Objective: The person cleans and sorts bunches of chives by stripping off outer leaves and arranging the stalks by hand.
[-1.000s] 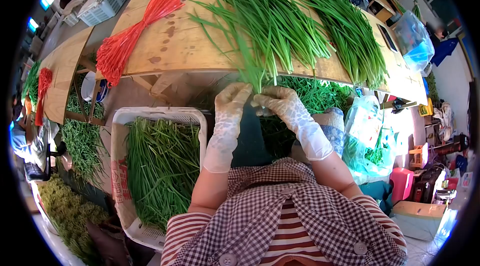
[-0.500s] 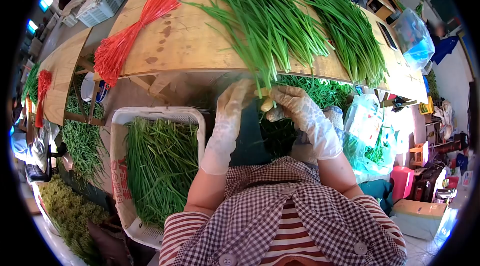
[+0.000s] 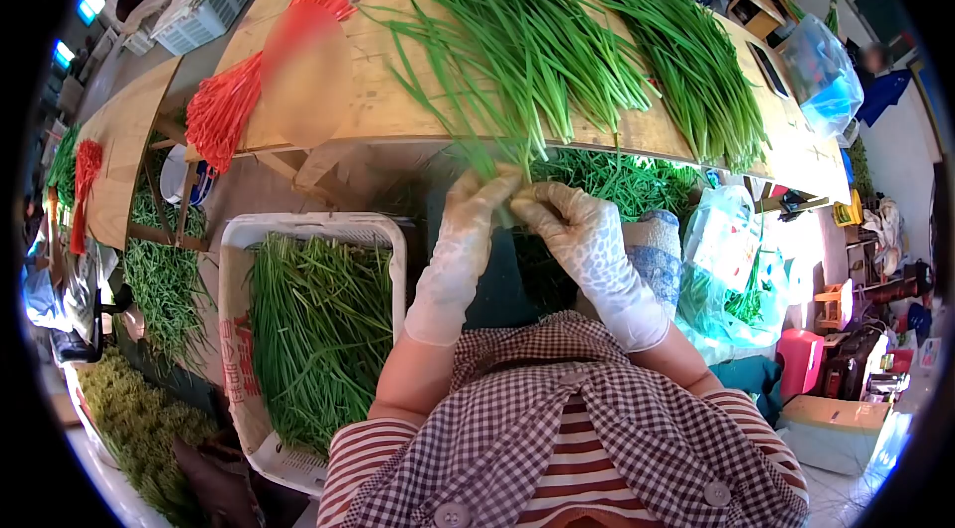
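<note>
My left hand (image 3: pixel 473 215), in a thin whitish glove, is closed around a few garlic chives (image 3: pixel 481 158) near the table's front edge. Close beside it, my gloved right hand (image 3: pixel 572 225) pinches at the lower ends of these stalks, which are partly hidden by the fingers. Just beyond my hands, a loose pile of garlic chives (image 3: pixel 527 51) lies on the wooden table (image 3: pixel 383 81), stalk ends towards me. To its right rests a second pile of garlic chives (image 3: pixel 686 71).
A bundle of red ties (image 3: pixel 224 115) lies at the table's left, partly covered by a blurred patch. A white crate (image 3: pixel 400 269) of chives stands left of my lap. A phone (image 3: pixel 767 70) and a plastic bag (image 3: pixel 824 76) are at the table's right.
My hands have drawn closer together, the right one shifting left. The held stalks now slant leftwards and look blurred by motion.
</note>
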